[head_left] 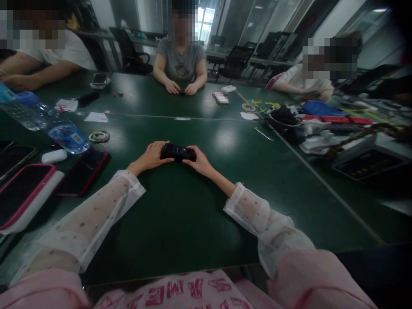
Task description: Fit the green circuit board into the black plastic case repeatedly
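Observation:
Between my two hands is a small black device with a dim lit screen (177, 151), lying sideways on or just above the green table (180, 214). My left hand (152, 155) closes round its left end, with the thumb along the near edge. At the other end my right hand (201, 162) grips it, thumb in front. The far fingers of the right hand are mostly hidden behind the device. Sheer white dotted sleeves cover both forearms.
On the left are a water bottle (69, 136), a red-edged phone (84, 172), a pink-cased phone (25, 193) and a white case (54, 156). A wrench (263, 134), tangled cables (283, 118) and a metal box (370, 161) lie right. Several people sit around the table.

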Demonstrator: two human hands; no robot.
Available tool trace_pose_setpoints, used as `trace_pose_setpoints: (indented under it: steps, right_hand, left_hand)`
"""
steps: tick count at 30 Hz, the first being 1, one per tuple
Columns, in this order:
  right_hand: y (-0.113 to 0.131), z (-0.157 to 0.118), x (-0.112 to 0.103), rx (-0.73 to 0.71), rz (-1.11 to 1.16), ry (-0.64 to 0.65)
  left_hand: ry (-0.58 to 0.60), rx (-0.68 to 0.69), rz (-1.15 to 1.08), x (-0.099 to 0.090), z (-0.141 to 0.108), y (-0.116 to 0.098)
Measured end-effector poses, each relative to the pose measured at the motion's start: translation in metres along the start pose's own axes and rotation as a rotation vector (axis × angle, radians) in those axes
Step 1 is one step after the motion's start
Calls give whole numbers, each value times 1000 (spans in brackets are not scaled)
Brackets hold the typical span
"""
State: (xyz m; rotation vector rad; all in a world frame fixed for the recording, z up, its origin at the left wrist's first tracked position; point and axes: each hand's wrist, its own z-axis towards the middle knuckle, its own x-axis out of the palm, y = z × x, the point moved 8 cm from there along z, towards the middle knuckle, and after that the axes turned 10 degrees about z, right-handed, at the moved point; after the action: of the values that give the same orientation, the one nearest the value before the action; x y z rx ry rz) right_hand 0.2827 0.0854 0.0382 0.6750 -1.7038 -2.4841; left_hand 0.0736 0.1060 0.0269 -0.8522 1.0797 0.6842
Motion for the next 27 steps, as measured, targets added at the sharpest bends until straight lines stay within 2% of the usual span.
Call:
trace_pose_setpoints:
  steps: [10,14,18,22,27]
  right_hand:
    - [4,0,-4,-64,22,-69]
    - [8,-2,-10,-108,67,-191]
    - [12,-9,-29,-170,63,-410]
    - [-11,-12,-47,-79,17,-565]
    - [-44,-7,-53,51,34,-568]
  left_hand:
    - [-1,-11,-3,0,-1,1]
    - [-5,7,31,0,0,-1]
    - [-1,20,59,-3,1,-5]
    - [15,10,47,-5,1,-7]
    - [24,6,38,-5,1,-6]
